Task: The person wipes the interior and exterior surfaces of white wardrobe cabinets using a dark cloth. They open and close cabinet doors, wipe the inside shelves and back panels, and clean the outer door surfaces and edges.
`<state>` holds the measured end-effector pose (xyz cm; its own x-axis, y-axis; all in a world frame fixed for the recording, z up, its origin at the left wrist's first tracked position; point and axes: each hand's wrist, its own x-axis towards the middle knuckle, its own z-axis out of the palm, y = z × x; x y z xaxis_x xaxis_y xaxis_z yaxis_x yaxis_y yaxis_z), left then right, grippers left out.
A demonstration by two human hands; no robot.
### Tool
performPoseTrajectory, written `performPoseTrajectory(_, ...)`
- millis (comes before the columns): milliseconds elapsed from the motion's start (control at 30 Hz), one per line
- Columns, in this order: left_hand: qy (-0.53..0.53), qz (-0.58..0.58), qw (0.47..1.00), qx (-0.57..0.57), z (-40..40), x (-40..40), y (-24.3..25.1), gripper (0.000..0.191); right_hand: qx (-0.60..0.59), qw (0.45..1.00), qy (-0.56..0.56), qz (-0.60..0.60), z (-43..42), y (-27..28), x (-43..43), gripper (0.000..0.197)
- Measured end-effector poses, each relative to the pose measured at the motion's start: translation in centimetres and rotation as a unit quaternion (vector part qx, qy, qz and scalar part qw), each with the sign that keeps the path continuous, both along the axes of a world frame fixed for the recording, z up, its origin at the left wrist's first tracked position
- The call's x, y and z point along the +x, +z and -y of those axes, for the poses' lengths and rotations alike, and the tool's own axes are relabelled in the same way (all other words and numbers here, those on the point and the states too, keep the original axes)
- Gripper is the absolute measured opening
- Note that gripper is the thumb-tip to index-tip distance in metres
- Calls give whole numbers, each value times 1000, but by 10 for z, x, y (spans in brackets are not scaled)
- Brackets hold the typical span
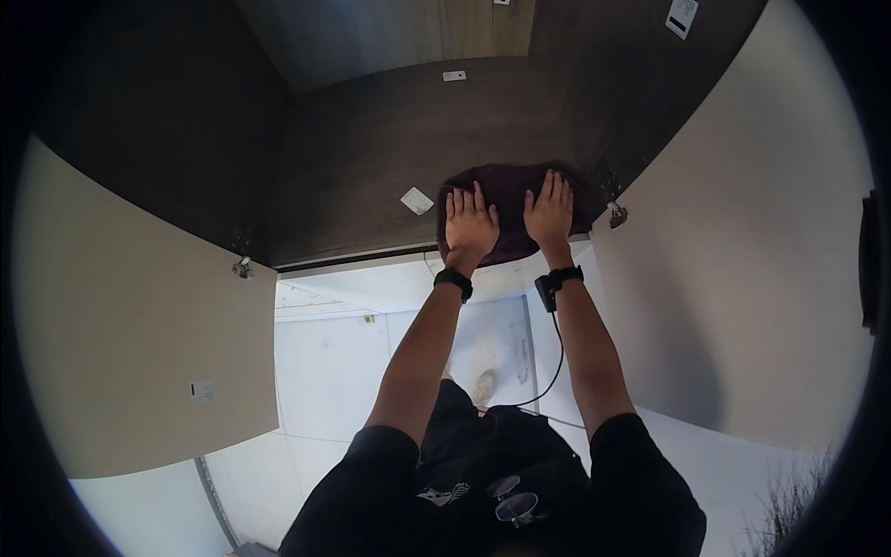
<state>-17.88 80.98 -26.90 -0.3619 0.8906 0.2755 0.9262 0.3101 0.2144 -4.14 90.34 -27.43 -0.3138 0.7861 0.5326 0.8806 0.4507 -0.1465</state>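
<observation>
A dark maroon folded cloth lies on the dark wood cabinet floor, at its right front corner, and hangs a little over the front edge. My left hand rests flat on the left part of the cloth, fingers pointing into the cabinet. On its right part lies my right hand, palm down, fingers slightly spread. Neither hand grips the cloth. Just left of the cloth is a white label on the cabinet floor.
Light cabinet doors stand open at left and right, on metal hinges. A black cable runs from a device at my right wrist towards my waist. Dry twigs show at the lower right.
</observation>
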Motion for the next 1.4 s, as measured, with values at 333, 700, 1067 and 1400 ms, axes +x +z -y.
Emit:
performPoseTrajectory(333, -19, 37, 992, -120, -33, 13, 26, 65, -110, 992, -48, 35, -34, 5, -7, 57)
performPoseTrajectory(700, -22, 130, 989, 61, -14, 11, 20, 68, -41, 989, -53, 131, -29, 5, 7, 54)
performPoseTrajectory(1067, 59, 144, 985, 71, 70, -109, 23, 71, -16, 994, 3, 111, 86, 9, -134, 54)
performPoseTrajectory(1400, 211, 44, 974, 63, 169, -251, 9, 71, -77, 987, 129, 64, 186, 19, -289, 55)
